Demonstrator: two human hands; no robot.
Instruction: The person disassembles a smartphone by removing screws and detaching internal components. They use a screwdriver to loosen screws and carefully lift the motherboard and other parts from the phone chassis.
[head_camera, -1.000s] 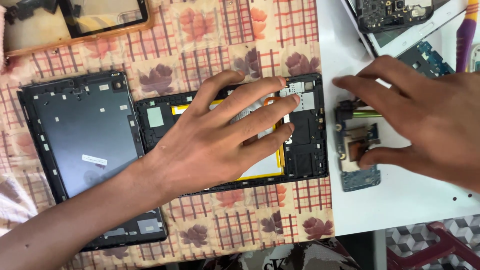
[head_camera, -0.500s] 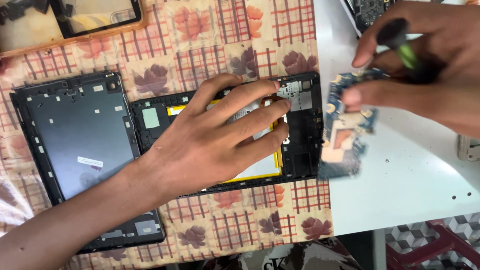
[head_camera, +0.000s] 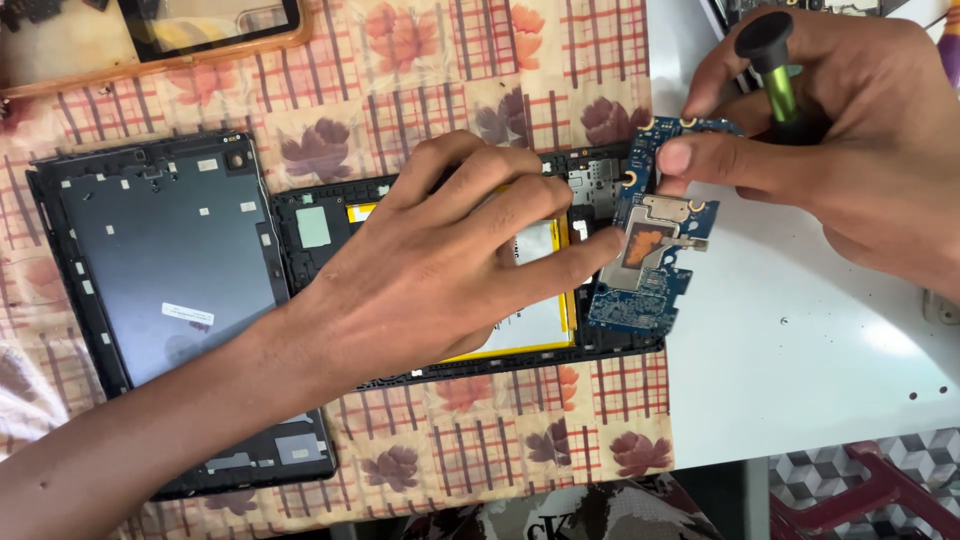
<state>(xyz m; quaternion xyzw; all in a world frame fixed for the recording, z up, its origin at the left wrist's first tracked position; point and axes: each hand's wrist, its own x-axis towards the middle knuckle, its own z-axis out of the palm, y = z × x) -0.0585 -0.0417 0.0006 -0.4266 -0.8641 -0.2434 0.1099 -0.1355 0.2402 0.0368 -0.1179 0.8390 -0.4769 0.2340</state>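
Note:
An opened tablet body (head_camera: 330, 225) with a black frame and a yellow-edged battery (head_camera: 530, 320) lies on the patterned cloth. My left hand (head_camera: 450, 260) rests flat on it, fingers spread over the battery, fingertips touching a blue circuit board (head_camera: 650, 255). My right hand (head_camera: 830, 140) pinches the top of that board between thumb and finger, holding it tilted over the tablet's right end. The same hand also holds a screwdriver (head_camera: 775, 70) with a green shaft and black cap.
The tablet's dark back cover (head_camera: 160, 270) lies to the left on the floral checked cloth (head_camera: 420, 80). Another device in an orange case (head_camera: 180, 35) sits at the top left. A white table surface (head_camera: 800, 360) lies to the right, and a red stool (head_camera: 880, 495) shows at the lower right.
My right hand picked up the circuit board and the screwdriver from the white table and brought the board over the tablet's right end. My left hand stayed on the tablet.

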